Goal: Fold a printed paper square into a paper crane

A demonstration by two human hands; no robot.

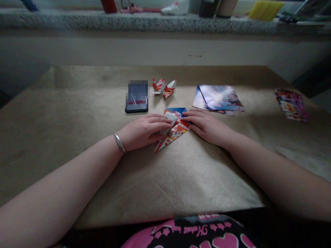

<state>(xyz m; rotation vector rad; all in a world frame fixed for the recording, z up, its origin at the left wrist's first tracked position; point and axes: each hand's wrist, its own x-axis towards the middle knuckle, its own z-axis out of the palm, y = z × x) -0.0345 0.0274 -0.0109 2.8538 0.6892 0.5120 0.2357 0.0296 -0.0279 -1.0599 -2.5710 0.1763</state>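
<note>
A partly folded piece of colourful printed paper (173, 132) lies on the tan table cover (165, 172) in front of me. My left hand (144, 131), with a silver bangle on the wrist, lies on the paper's left side, its fingers stretched along a white folded flap. My right hand (205, 124) presses flat on the paper's right side, fingers extended toward the blue top corner. Both hands touch the paper and hold it down against the table.
A dark phone (137, 100) lies just beyond my left hand. A finished folded paper piece (163, 87) sits behind it. A stack of printed sheets (218, 99) lies to the right, another printed sheet (291, 103) at far right. A cluttered stone ledge (165, 20) runs behind.
</note>
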